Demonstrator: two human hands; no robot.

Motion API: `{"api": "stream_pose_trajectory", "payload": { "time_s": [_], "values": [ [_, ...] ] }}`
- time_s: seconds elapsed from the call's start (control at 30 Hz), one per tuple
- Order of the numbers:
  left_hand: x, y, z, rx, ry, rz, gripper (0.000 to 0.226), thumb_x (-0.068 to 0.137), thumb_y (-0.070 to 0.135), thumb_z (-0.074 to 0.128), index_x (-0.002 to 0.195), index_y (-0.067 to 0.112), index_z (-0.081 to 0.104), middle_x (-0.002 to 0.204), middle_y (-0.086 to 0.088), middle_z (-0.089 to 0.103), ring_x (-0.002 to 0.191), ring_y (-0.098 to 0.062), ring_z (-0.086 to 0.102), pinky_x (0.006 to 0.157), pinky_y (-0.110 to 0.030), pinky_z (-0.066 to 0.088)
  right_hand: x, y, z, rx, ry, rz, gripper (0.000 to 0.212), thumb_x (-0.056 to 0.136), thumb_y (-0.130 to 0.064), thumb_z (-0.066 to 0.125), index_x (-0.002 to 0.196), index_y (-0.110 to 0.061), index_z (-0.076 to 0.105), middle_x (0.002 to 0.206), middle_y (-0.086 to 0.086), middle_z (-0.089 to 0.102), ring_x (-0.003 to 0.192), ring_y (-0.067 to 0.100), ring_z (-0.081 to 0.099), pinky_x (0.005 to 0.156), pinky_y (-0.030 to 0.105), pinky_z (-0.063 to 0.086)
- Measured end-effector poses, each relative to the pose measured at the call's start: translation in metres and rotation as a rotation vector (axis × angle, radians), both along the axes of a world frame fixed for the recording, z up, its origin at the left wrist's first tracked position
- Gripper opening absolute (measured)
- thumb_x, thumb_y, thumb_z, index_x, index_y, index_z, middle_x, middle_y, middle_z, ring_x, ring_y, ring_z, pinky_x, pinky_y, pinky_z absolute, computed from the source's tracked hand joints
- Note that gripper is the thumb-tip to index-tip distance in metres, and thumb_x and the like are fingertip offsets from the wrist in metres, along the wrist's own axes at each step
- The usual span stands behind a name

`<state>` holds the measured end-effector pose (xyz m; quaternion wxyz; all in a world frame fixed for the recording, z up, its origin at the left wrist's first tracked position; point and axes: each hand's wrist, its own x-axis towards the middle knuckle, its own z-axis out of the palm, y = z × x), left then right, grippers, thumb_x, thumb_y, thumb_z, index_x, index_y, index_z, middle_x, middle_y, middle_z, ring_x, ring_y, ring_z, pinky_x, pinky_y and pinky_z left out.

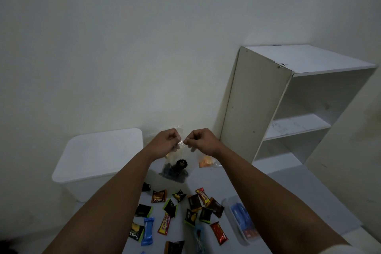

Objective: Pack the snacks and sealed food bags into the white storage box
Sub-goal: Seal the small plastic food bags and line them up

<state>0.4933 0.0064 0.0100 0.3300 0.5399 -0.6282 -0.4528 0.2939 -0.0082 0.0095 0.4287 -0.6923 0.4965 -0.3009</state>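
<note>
A sparsely furnished room in a home, by the look of it: bare white walls and a pale floor. A plain white shelving unit (shelves scuffed) stands against the wall, with wrapped snacks scattered on the floor beside a white storage box.

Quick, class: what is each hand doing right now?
Left hand: pinching the top edge of the clear plastic bag of dark snacks.
Right hand: pinching the same edge.

The storage box stands at my left, lid on. The shelf unit stands at my right, against the wall. Between them, my hands hold a bag above the snacks scattered on the floor.
</note>
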Motion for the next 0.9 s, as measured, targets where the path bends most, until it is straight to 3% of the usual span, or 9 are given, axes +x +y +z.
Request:
{"api": "stream_pose_trajectory", "payload": {
  "time_s": [0.17, 0.27, 0.4, 0.5, 0.7, 0.9],
  "values": [
    [0.006, 0.003, -0.001, 0.068, 0.061, 0.046, 0.018, 0.099, 0.022, 0.059, 0.087, 0.009, 0.061, 0.074, -0.006, 0.071, 0.068, -0.019, 0.062, 0.074, -0.035, 0.049, -0.007, 0.005, -0.007, 0.042, -0.089, -0.037, 0.014, 0.09, -0.019, 0.075, 0.086, -0.005, 0.073, 0.075, 0.005, 0.071, 0.067, 0.009, 0.068, 0.059, 0.015, 0.048],
    [0.002, 0.009, -0.003, 0.103, 0.004, 0.02, 0.025, 0.096, 0.027, 0.064, 0.089, 0.004, 0.068, 0.076, -0.005, 0.072, 0.065, -0.015, 0.06, 0.067, -0.029, 0.047, -0.007, 0.008, -0.008, 0.06, -0.084, -0.013, 0.019, 0.09, -0.019, 0.074, 0.091, 0.0, 0.074, 0.08, 0.009, 0.072, 0.069, 0.009, 0.068, 0.06, 0.014, 0.049],
    [0.0, 0.009, -0.002, 0.072, -0.001, 0.008, 0.021, 0.095, 0.025, 0.065, 0.079, 0.011, 0.072, 0.073, -0.003, 0.072, 0.069, -0.016, 0.061, 0.07, -0.029, 0.048, -0.006, 0.009, -0.009, 0.066, -0.101, -0.047, 0.022, 0.088, -0.023, 0.076, 0.093, -0.002, 0.076, 0.083, 0.011, 0.075, 0.071, 0.011, 0.069, 0.066, 0.023, 0.051],
    [0.004, 0.008, 0.001, 0.075, 0.052, 0.058, 0.019, 0.094, 0.02, 0.065, 0.081, 0.007, 0.072, 0.073, -0.005, 0.071, 0.07, -0.02, 0.061, 0.072, -0.032, 0.046, -0.01, 0.01, -0.01, 0.15, -0.163, -0.085, 0.024, 0.086, -0.027, 0.078, 0.092, -0.004, 0.076, 0.083, 0.007, 0.074, 0.074, 0.012, 0.069, 0.07, 0.03, 0.052],
    [0.001, 0.012, 0.002, 0.128, 0.023, 0.037, 0.025, 0.099, 0.026, 0.06, 0.091, 0.005, 0.071, 0.081, -0.004, 0.076, 0.068, -0.015, 0.061, 0.059, -0.021, 0.045, -0.018, 0.01, -0.01, 0.202, -0.188, -0.055, 0.018, 0.086, -0.024, 0.078, 0.089, -0.008, 0.074, 0.079, 0.004, 0.071, 0.075, 0.012, 0.066, 0.075, 0.034, 0.049],
    [0.006, 0.008, -0.006, 0.063, 0.046, 0.041, 0.024, 0.096, 0.026, 0.065, 0.088, 0.007, 0.076, 0.086, -0.007, 0.078, 0.072, -0.017, 0.063, 0.072, -0.034, 0.05, -0.021, 0.01, -0.013, 0.242, -0.235, -0.096, 0.023, 0.084, -0.028, 0.08, 0.091, -0.007, 0.075, 0.079, 0.001, 0.072, 0.078, 0.015, 0.068, 0.082, 0.039, 0.053]
  ]
}}
